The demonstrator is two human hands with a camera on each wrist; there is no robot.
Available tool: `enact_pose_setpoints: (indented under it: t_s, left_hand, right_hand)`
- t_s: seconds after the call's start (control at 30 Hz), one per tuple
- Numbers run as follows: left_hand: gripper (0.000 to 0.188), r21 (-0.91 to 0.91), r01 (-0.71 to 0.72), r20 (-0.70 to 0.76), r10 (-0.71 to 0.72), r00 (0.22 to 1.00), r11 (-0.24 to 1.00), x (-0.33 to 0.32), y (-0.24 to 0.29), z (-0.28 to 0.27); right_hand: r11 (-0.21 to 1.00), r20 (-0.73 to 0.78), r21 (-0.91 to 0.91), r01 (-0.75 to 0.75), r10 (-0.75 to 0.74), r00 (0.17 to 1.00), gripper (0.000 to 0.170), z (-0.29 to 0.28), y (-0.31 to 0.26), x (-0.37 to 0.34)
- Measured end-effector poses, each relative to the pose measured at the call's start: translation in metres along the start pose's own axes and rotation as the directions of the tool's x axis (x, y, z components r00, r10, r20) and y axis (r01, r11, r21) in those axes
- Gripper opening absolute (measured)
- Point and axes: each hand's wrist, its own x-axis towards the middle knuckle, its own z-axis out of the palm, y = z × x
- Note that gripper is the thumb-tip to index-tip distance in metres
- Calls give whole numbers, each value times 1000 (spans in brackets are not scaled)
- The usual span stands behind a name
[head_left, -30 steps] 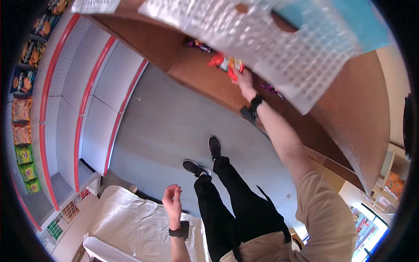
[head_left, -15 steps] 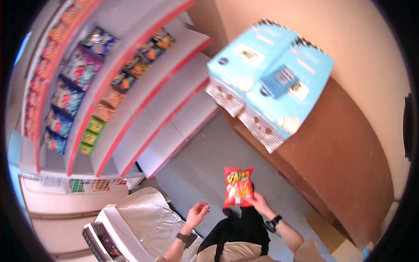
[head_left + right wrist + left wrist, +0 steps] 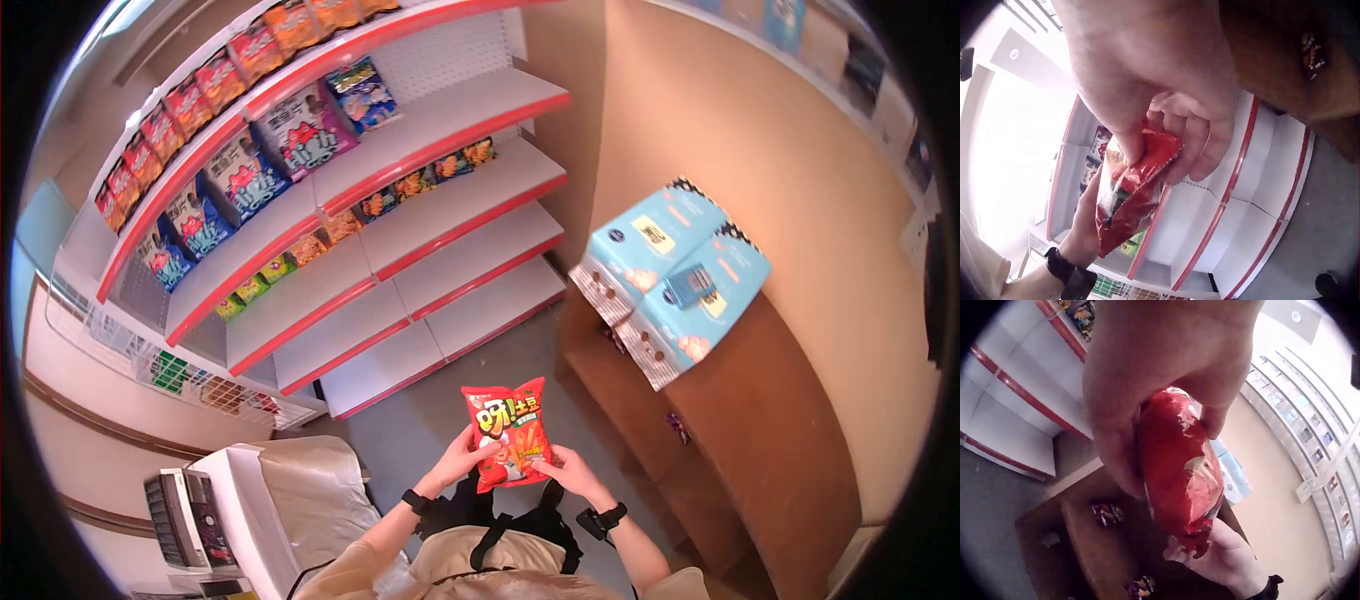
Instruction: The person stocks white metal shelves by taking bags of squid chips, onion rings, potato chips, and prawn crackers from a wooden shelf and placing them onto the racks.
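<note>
A red snack bag point(image 3: 508, 425) with yellow lettering is held upright in front of the body, its printed face toward the head camera. My left hand point(image 3: 462, 460) grips its left side, thumb over the front. At the lower right edge, my right hand point(image 3: 575, 472) pinches the bag, with its thumb on the front too. In the left wrist view the puffed red bag point(image 3: 1180, 462) shows side-on between thumb and fingers. The right wrist view has the crimped corner of the bag point(image 3: 1138, 187) under the right thumb, fingers behind it.
White shelves with red edges point(image 3: 460, 230) stand ahead and left, bearing several snack bags point(image 3: 240, 178). At right, a brown cabinet point(image 3: 740, 440) carries large blue bags point(image 3: 665, 275) on top and a small purple packet point(image 3: 677, 428) inside. A white box point(image 3: 245, 500) stands at lower left.
My right hand has brought the red snack bag out of the brown cabinet to the front of the body. My left hand has come in and taken hold of it. The head view has lifted toward the shelves.
</note>
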Motion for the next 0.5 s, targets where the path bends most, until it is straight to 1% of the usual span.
enact_pose_setpoints:
  t_s: [0.03,0.07,0.1,0.13,0.17,0.2,0.23,0.3,0.33,0.37,0.4,0.43,0.5]
  left_hand:
    - [54,-16,-18,0,18,1000,1000,3,4,-6]
    - [52,-6,-63,-5,63,998,998,7,8,-14]
    - [51,7,-102,-8,102,995,995,9,12,-22]
    - [52,-53,-107,-5,107,994,993,12,18,-31]
    - [52,-61,-122,8,123,992,991,17,25,-42]
    - [53,-76,-166,26,168,985,983,19,31,-50]
    - [55,-92,-207,42,212,976,974,21,36,-58]
    - [57,-104,-248,84,257,963,963,26,52,-76]
    - [58,-16,-271,103,271,957,962,28,58,-84]
    - [59,78,-291,122,280,952,954,30,64,-93]
    - [60,122,-286,118,272,955,950,30,74,-100]
    - [60,119,-291,122,277,953,949,29,85,-107]
    - [63,205,-402,69,397,915,892,27,100,-120]
  right_hand:
    - [1000,-15,1,18,-18,1000,30,1,-8,7]
    - [1000,9,-24,-3,3,1000,38,0,-9,14]
    - [999,6,-37,-2,2,1000,38,5,-16,20]
    - [999,-30,-39,33,-34,999,44,10,-26,29]
    - [997,-67,-46,69,-72,995,50,13,-36,39]
    - [997,-54,22,76,-74,996,60,15,-37,51]
    - [997,-66,3,74,-74,995,60,20,-44,61]
    - [990,-116,19,141,-137,984,64,32,-63,87]
    - [991,-121,6,137,-135,983,64,41,-82,97]
    - [983,-110,-76,164,-172,979,65,54,-106,108]
    - [969,-96,-156,193,-210,973,66,65,-125,121]
    - [967,-100,-162,195,-213,972,66,72,-136,134]
    - [977,-120,-115,182,-196,973,66,84,-152,156]
